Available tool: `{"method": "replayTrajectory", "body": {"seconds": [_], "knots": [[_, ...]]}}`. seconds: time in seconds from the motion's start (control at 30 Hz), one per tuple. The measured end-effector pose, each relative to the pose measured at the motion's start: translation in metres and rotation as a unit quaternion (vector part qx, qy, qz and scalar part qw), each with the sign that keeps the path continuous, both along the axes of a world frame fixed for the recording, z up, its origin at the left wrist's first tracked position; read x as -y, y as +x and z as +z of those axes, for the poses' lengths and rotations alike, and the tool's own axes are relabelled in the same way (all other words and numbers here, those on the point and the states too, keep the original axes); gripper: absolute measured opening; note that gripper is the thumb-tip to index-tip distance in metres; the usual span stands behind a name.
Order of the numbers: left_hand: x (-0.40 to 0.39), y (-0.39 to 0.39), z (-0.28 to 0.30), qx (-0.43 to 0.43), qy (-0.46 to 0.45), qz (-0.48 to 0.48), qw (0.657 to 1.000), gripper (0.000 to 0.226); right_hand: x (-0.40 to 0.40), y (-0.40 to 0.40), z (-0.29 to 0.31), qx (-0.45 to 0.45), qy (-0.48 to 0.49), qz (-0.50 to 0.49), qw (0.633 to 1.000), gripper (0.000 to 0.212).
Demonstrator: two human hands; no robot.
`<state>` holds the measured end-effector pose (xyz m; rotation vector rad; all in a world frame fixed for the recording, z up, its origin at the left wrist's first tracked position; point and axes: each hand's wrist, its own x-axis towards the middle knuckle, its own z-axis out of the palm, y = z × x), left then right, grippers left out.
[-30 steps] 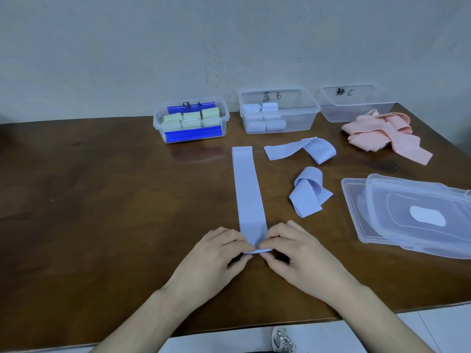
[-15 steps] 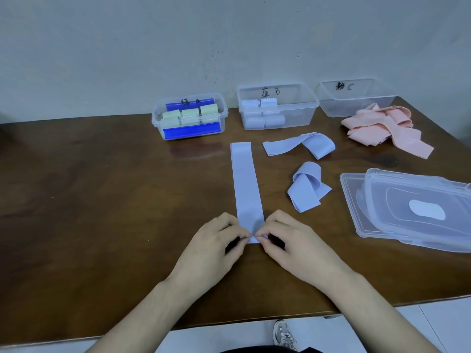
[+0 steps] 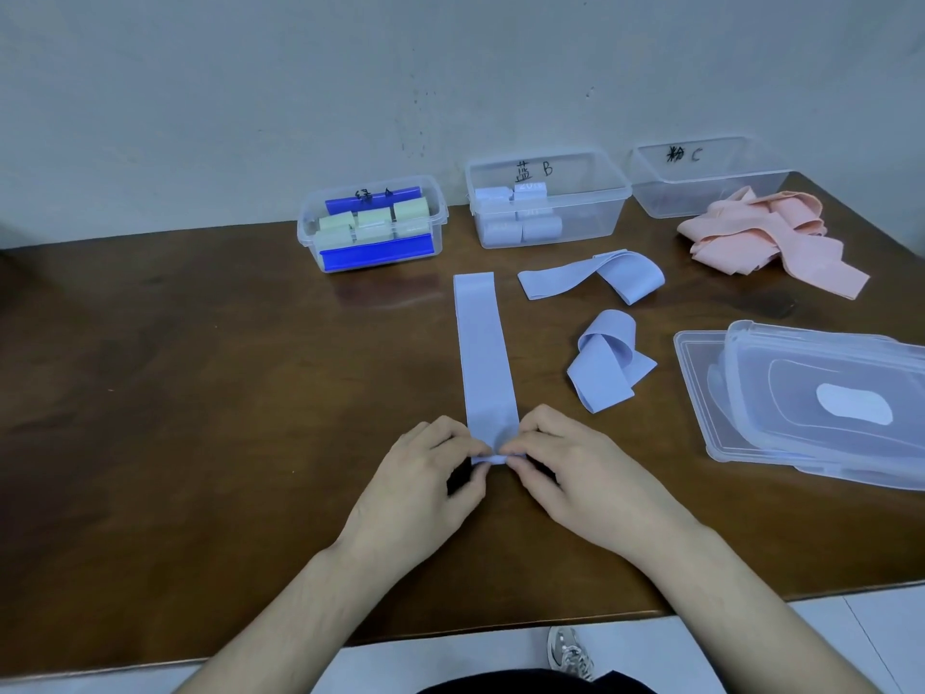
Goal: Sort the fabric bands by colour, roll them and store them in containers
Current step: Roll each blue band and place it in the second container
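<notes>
A: At the near middle of the table (image 3: 175, 393), what do the hands hold?

B: The left hand (image 3: 425, 485) and the right hand (image 3: 583, 485) both pinch the near end of one blue band (image 3: 484, 358). Fingers and thumbs of each hand are curled on that end, which forms a small fold or first turn between the fingertips.

A: How does the band lie?

B: It lies flat and straight on the table, running from the hands away towards the wall.

A: What lies to the right of it?

B: Two more blue bands, both loose. The looped band (image 3: 608, 365) is nearer; the long folded band (image 3: 595, 280) lies beyond it. Neither touches the straight band.

A: And farther out?

B: Three clear tubs stand along the wall. The left tub (image 3: 373, 225) holds pale green rolls and has blue parts. The middle tub (image 3: 548, 197) holds blue rolls at its left side. Inside the right tub (image 3: 701, 175) no rolls can be seen. A heap of pink bands (image 3: 761, 240) lies just before the right tub. Clear lids (image 3: 821, 398) lie stacked at the right edge.
</notes>
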<state>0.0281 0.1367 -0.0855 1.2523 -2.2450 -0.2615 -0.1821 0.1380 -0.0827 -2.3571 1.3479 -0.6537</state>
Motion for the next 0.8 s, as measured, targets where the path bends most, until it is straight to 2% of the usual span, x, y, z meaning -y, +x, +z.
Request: {"method": "replayTrajectory", "body": {"seconds": [0.13, 0.27, 0.37, 0.53, 0.67, 0.8], "knots": [[0.0, 0.0, -0.001, 0.009, -0.013, -0.007, 1.0, 0.015, 0.005, 0.0, 0.001, 0.006, 0.018, -0.001, 1.0, 0.02], [0.002, 0.0, -0.002, 0.001, 0.006, 0.019, 1.0, 0.016, 0.007, 0.0, 0.001, 0.021, 0.013, -0.015, 1.0, 0.009], [0.005, -0.001, -0.004, 0.01, 0.007, 0.026, 1.0, 0.024, 0.007, 0.0, 0.001, 0.005, -0.008, -0.017, 1.0, 0.012], [0.008, -0.002, -0.003, 0.01, 0.004, 0.034, 0.999, 0.016, 0.009, -0.001, 0.0, -0.018, -0.006, -0.012, 1.0, 0.019], [0.009, -0.004, 0.001, 0.029, -0.024, -0.004, 0.999, 0.023, 0.013, -0.001, 0.0, -0.019, -0.011, -0.008, 1.0, 0.019], [0.016, -0.003, 0.003, 0.043, -0.038, -0.012, 0.998, 0.013, 0.014, -0.001, 0.001, -0.019, -0.007, -0.009, 1.0, 0.023]]}}
